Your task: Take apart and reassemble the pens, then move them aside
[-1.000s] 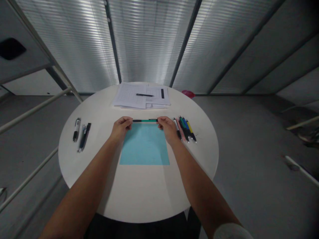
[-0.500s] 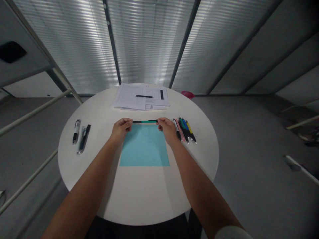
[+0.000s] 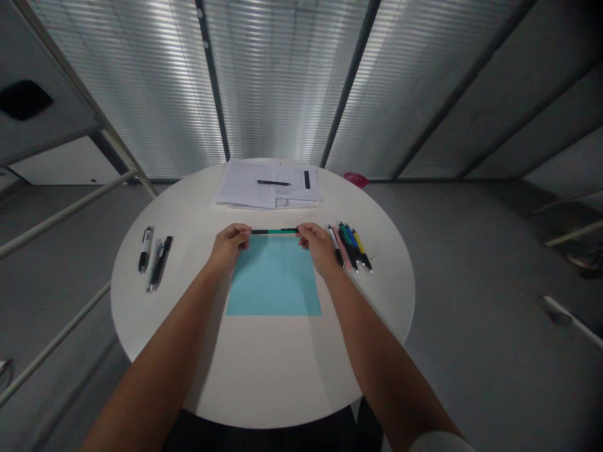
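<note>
A green and black pen (image 3: 276,231) lies crosswise between my hands, along the far edge of a light blue sheet of paper (image 3: 275,276). My left hand (image 3: 232,240) pinches its black left end between thumb and finger. At the other end, the fingers of my right hand (image 3: 315,242) are closed on the pen's dark tip. Whether the pen touches the paper or hovers just above it I cannot tell. Just right of my right hand lies a row of several pens (image 3: 350,246) in white, pink, green, blue and yellow, all with black grips.
The round white table (image 3: 277,370) carries a stack of printed papers (image 3: 247,182) at the back, with a black pen (image 3: 274,182) on top. On the left lie a white and black pen (image 3: 146,249) and a dark pen (image 3: 161,263) beside a clear one. Metal rails (image 3: 61,220) stand at the left.
Both hands keep their hold on the green and black pen at the paper's far edge. The whole view has shifted very slightly; on the table nothing has visibly moved.
</note>
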A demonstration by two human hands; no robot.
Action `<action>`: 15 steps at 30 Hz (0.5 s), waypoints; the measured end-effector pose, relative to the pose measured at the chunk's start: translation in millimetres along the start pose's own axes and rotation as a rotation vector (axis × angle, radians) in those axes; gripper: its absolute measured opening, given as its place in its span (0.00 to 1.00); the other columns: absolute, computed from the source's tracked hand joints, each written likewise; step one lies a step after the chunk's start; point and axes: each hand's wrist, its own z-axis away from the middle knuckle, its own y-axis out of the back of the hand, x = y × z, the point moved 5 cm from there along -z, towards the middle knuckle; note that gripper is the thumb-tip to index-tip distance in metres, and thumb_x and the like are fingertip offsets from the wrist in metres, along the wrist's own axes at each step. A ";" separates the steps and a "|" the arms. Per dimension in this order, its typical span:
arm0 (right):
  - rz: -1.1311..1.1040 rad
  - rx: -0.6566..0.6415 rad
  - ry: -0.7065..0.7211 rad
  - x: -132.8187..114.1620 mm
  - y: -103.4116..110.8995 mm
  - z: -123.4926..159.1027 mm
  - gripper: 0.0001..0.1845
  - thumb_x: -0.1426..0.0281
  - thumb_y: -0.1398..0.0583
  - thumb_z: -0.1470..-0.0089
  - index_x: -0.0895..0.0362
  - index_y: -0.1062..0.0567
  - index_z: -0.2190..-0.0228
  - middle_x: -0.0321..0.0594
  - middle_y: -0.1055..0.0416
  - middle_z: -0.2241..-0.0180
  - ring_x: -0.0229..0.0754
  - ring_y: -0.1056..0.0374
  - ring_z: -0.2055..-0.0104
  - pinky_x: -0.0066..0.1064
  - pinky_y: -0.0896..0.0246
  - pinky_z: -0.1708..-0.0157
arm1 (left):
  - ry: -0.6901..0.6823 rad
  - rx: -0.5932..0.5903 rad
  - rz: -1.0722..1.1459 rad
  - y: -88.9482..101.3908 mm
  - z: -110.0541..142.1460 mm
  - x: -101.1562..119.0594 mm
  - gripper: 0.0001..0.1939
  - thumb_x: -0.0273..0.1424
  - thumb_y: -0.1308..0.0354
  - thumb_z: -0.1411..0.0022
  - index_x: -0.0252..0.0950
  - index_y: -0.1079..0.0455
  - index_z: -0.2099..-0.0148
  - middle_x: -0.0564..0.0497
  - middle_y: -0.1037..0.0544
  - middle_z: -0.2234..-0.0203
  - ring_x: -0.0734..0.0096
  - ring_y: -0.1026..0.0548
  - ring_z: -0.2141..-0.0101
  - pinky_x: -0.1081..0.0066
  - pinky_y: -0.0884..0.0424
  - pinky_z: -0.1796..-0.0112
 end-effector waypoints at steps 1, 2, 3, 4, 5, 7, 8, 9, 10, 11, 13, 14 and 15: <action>-0.004 -0.003 0.002 0.3 -0.1 -0.1 0.12 0.59 0.38 0.54 0.54 0.25 0.70 0.34 0.28 0.75 0.33 0.37 0.77 0.28 0.46 0.77 | 0.003 -0.001 0.001 -0.1 0.0 -0.1 0.09 0.28 0.34 0.55 0.34 0.26 0.68 0.54 0.31 0.81 0.78 0.33 0.79 0.74 0.41 0.76; -0.007 -0.006 0.002 0.6 -0.1 -0.2 0.12 0.59 0.38 0.53 0.54 0.25 0.70 0.34 0.28 0.75 0.33 0.37 0.77 0.28 0.46 0.76 | 0.007 -0.005 0.003 -0.2 0.0 -0.3 0.09 0.28 0.34 0.54 0.34 0.26 0.67 0.54 0.31 0.81 0.78 0.33 0.79 0.75 0.40 0.76; -0.009 -0.007 0.001 0.7 -0.1 -0.1 0.12 0.59 0.38 0.53 0.54 0.25 0.70 0.34 0.28 0.75 0.33 0.37 0.77 0.28 0.46 0.77 | 0.008 -0.007 0.006 -0.2 0.0 -0.4 0.09 0.28 0.34 0.54 0.34 0.26 0.67 0.55 0.31 0.80 0.78 0.33 0.79 0.75 0.40 0.76; -0.009 -0.007 0.000 0.7 -0.1 0.0 0.12 0.59 0.38 0.53 0.54 0.25 0.70 0.34 0.28 0.75 0.33 0.37 0.77 0.28 0.46 0.77 | 0.008 -0.009 0.009 -0.2 0.0 -0.5 0.09 0.28 0.34 0.54 0.34 0.26 0.67 0.55 0.31 0.80 0.78 0.33 0.79 0.75 0.40 0.76; -0.008 -0.008 0.000 0.4 -0.1 0.2 0.11 0.60 0.38 0.53 0.54 0.25 0.70 0.34 0.28 0.75 0.33 0.37 0.77 0.28 0.46 0.76 | 0.007 -0.009 0.011 0.0 -0.1 -0.7 0.08 0.28 0.34 0.54 0.34 0.25 0.67 0.55 0.31 0.80 0.78 0.33 0.79 0.74 0.40 0.76; -0.011 -0.011 0.002 -0.6 -0.2 0.7 0.11 0.61 0.38 0.53 0.54 0.25 0.70 0.34 0.28 0.75 0.33 0.37 0.77 0.28 0.46 0.76 | 0.002 -0.013 0.014 0.2 -0.4 -1.1 0.08 0.27 0.34 0.54 0.34 0.25 0.67 0.55 0.31 0.80 0.78 0.33 0.79 0.74 0.41 0.76; -0.013 -0.012 0.003 -1.1 -0.3 0.9 0.11 0.61 0.38 0.53 0.54 0.25 0.70 0.34 0.28 0.75 0.33 0.38 0.77 0.28 0.46 0.76 | -0.001 -0.016 0.014 0.3 -0.5 -1.2 0.08 0.27 0.34 0.54 0.34 0.25 0.67 0.55 0.31 0.80 0.78 0.33 0.79 0.74 0.41 0.75; -0.013 -0.013 0.004 -1.6 -0.3 1.1 0.11 0.61 0.38 0.54 0.54 0.25 0.70 0.34 0.28 0.75 0.33 0.38 0.77 0.28 0.46 0.76 | -0.002 -0.019 0.014 0.3 -0.5 -1.3 0.09 0.27 0.34 0.54 0.34 0.25 0.67 0.55 0.31 0.80 0.78 0.33 0.79 0.74 0.41 0.75; -0.014 -0.014 0.004 -1.8 -0.3 1.3 0.11 0.61 0.38 0.54 0.54 0.25 0.70 0.34 0.28 0.74 0.33 0.38 0.77 0.28 0.46 0.76 | -0.002 -0.020 0.012 0.3 -0.4 -1.3 0.09 0.28 0.34 0.53 0.34 0.25 0.67 0.55 0.31 0.80 0.78 0.33 0.79 0.74 0.40 0.75; -0.013 -0.015 0.004 -2.0 -0.3 1.4 0.11 0.61 0.38 0.54 0.54 0.25 0.70 0.34 0.28 0.74 0.33 0.38 0.77 0.28 0.46 0.76 | -0.001 -0.018 0.011 0.3 -0.1 -1.1 0.09 0.28 0.34 0.53 0.34 0.25 0.66 0.55 0.31 0.80 0.78 0.33 0.79 0.74 0.40 0.75; -0.012 -0.018 0.004 -1.8 -0.2 1.4 0.11 0.61 0.38 0.54 0.54 0.25 0.70 0.34 0.28 0.74 0.33 0.38 0.77 0.28 0.46 0.76 | 0.003 -0.011 0.002 -0.1 0.6 -0.5 0.09 0.29 0.34 0.53 0.34 0.26 0.67 0.55 0.31 0.80 0.77 0.33 0.79 0.73 0.40 0.75; -0.013 -0.020 0.004 -1.7 -0.2 1.4 0.10 0.61 0.38 0.54 0.54 0.25 0.70 0.33 0.28 0.74 0.33 0.38 0.77 0.28 0.46 0.76 | 0.003 -0.007 -0.004 -0.4 1.1 -0.1 0.08 0.30 0.34 0.52 0.34 0.26 0.67 0.54 0.30 0.79 0.77 0.33 0.79 0.73 0.40 0.74; -0.013 -0.021 0.005 -1.5 -0.1 1.4 0.10 0.61 0.39 0.53 0.54 0.25 0.70 0.33 0.28 0.74 0.33 0.38 0.77 0.27 0.46 0.76 | 0.003 -0.004 -0.011 -0.8 1.4 0.4 0.08 0.31 0.34 0.52 0.34 0.26 0.67 0.54 0.30 0.79 0.77 0.34 0.79 0.73 0.40 0.74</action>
